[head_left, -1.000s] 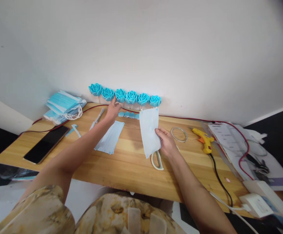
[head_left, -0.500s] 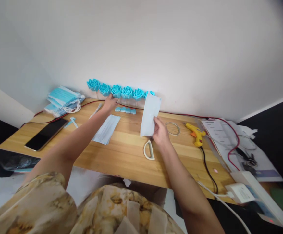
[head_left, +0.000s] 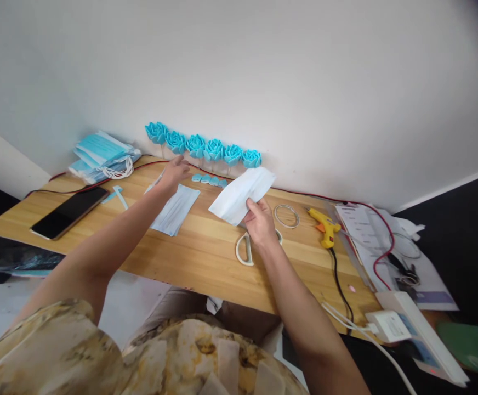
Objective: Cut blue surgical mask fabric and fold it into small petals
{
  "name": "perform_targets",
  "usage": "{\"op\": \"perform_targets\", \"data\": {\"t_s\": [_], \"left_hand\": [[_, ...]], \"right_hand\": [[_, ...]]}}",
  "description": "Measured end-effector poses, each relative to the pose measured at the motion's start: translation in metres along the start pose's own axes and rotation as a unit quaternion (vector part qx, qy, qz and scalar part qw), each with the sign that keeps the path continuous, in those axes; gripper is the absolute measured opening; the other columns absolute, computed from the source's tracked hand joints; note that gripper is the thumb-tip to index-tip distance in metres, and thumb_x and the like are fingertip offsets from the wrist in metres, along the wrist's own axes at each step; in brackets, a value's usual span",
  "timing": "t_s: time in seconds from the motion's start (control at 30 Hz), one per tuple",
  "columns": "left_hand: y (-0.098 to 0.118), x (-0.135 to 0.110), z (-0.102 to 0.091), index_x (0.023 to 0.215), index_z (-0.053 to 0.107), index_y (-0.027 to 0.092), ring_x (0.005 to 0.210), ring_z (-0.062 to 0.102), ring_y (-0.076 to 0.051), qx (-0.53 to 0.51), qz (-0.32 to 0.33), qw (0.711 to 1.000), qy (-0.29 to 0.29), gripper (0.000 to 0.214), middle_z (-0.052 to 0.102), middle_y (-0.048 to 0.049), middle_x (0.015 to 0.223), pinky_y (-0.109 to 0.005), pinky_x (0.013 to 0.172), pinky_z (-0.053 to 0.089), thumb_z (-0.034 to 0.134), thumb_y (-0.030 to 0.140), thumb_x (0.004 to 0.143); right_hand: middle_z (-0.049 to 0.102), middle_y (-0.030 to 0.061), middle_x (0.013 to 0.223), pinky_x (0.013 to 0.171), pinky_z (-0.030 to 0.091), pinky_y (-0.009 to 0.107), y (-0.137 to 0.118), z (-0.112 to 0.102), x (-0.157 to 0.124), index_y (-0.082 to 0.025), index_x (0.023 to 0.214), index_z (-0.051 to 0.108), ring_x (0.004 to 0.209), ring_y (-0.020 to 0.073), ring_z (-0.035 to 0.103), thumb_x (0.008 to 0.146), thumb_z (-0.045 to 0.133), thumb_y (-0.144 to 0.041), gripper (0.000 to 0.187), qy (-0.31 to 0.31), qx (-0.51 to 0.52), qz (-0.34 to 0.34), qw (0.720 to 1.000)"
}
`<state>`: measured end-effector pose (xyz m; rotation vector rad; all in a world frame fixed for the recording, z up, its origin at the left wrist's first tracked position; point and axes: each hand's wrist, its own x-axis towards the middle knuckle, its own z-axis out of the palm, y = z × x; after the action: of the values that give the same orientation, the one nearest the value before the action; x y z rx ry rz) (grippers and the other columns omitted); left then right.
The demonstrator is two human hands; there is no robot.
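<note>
My right hand point(head_left: 259, 226) pinches a pale sheet of mask fabric point(head_left: 241, 195) by its lower corner and holds it tilted over the wooden table point(head_left: 206, 258). My left hand point(head_left: 174, 171) reaches far back, fingers stretched out, just in front of a row of blue fabric roses point(head_left: 201, 147) against the wall. A second flat mask sheet point(head_left: 174, 208) lies under my left forearm. Small blue cut pieces point(head_left: 209, 179) sit in a line between the two hands. White-handled scissors point(head_left: 245, 249) lie beneath my right wrist.
A stack of blue masks point(head_left: 101, 156) sits at the back left, a black phone point(head_left: 69, 211) in front of it. A yellow glue gun point(head_left: 323, 225), a wire ring point(head_left: 286, 215), papers point(head_left: 366, 230) and a white charger point(head_left: 387, 325) crowd the right side.
My right hand has swung the pale sheet from upright down to a slant toward the left. My left hand has drawn slightly back from the roses.
</note>
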<state>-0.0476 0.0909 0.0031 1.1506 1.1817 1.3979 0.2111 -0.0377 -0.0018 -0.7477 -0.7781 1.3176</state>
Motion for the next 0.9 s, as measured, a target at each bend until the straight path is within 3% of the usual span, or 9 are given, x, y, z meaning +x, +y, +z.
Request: {"op": "perform_targets", "data": {"t_s": [0.07,0.2,0.3,0.53,0.6,0.73,0.83,0.9], "left_hand": [[0.002,-0.006,-0.002,0.098,0.059,0.019,0.077,0.058,-0.013,-0.007,-0.004,1.0,0.011,0.032,0.058,0.0007,0.083,-0.026,0.075,0.054,0.069,0.018,0.067],[0.011,-0.016,-0.004,0.127,0.06,0.014,0.089,0.066,-0.017,0.0,-0.029,0.999,0.016,0.056,0.069,-0.0096,0.109,-0.033,0.085,0.057,0.068,0.017,0.071],[0.019,-0.018,-0.005,0.143,0.052,0.01,0.091,0.068,-0.018,0.01,-0.036,0.999,-0.002,0.068,0.07,-0.0144,0.12,-0.033,0.087,0.057,0.066,0.018,0.077],[0.024,-0.009,0.001,0.159,0.038,0.009,0.08,0.067,-0.015,0.05,-0.048,0.996,-0.05,0.079,0.074,-0.0134,0.114,-0.026,0.073,0.055,0.059,0.016,0.083],[0.025,-0.01,0.001,0.16,0.037,0.01,0.078,0.066,-0.014,0.048,-0.049,0.996,-0.064,0.079,0.075,-0.0124,0.112,-0.024,0.071,0.054,0.059,0.016,0.084],[0.025,-0.023,-0.007,0.159,0.039,0.013,0.077,0.067,-0.014,0.046,-0.043,0.995,-0.078,0.078,0.076,-0.0092,0.105,-0.025,0.072,0.055,0.06,0.017,0.084],[0.023,-0.031,-0.02,0.155,0.044,0.01,0.08,0.067,-0.014,0.04,-0.029,0.996,-0.069,0.07,0.074,-0.0076,0.098,-0.025,0.073,0.054,0.059,0.016,0.086],[0.021,-0.028,-0.03,0.146,0.052,0.009,0.076,0.064,-0.012,0.032,-0.018,0.999,-0.031,0.061,0.072,-0.0067,0.096,-0.024,0.071,0.052,0.057,0.014,0.086]], "right_hand": [[0.083,0.0011,0.104,0.098,0.059,0.037,-0.003,-0.003,-0.008,-0.025,0.086,0.08,0.107,0.0243,0.075,0.069,0.089,-0.038,0.024,-0.074,-0.085,-0.001,0.994],[0.081,0.0034,0.12,0.11,0.052,0.042,-0.012,-0.006,-0.017,-0.029,0.089,0.086,0.128,0.0289,0.069,0.086,0.079,-0.044,0.017,-0.295,-0.203,-0.013,0.934],[0.079,0.0023,0.127,0.111,0.051,0.041,-0.019,-0.003,-0.015,-0.034,0.1,0.086,0.131,0.027,0.068,0.09,0.076,-0.045,0.018,-0.334,-0.219,-0.039,0.916],[0.078,0.0034,0.128,0.114,0.049,0.039,-0.024,0.0,-0.018,-0.03,0.102,0.086,0.127,0.0258,0.07,0.092,0.073,-0.042,0.02,-0.269,-0.294,-0.034,0.917],[0.083,0.0043,0.114,0.105,0.055,0.038,-0.018,-0.001,-0.018,-0.026,0.096,0.086,0.114,0.0253,0.075,0.087,0.077,-0.044,0.021,-0.203,-0.273,-0.001,0.94],[0.084,-0.0006,0.084,0.072,0.061,0.027,-0.008,-0.002,-0.01,-0.025,0.083,0.084,0.074,0.0174,0.077,0.061,0.095,-0.047,0.033,-0.01,-0.109,0.04,0.993],[0.083,-0.004,0.079,0.064,0.059,0.02,-0.007,-0.002,0.002,-0.023,0.081,0.082,0.066,0.0114,0.073,0.049,0.1,-0.038,0.04,0.092,-0.04,0.045,0.994],[0.083,-0.0045,0.081,0.067,0.06,0.019,-0.008,-0.004,0.008,-0.022,0.08,0.08,0.069,0.0103,0.073,0.05,0.1,-0.033,0.038,0.13,-0.023,0.039,0.991]]}}
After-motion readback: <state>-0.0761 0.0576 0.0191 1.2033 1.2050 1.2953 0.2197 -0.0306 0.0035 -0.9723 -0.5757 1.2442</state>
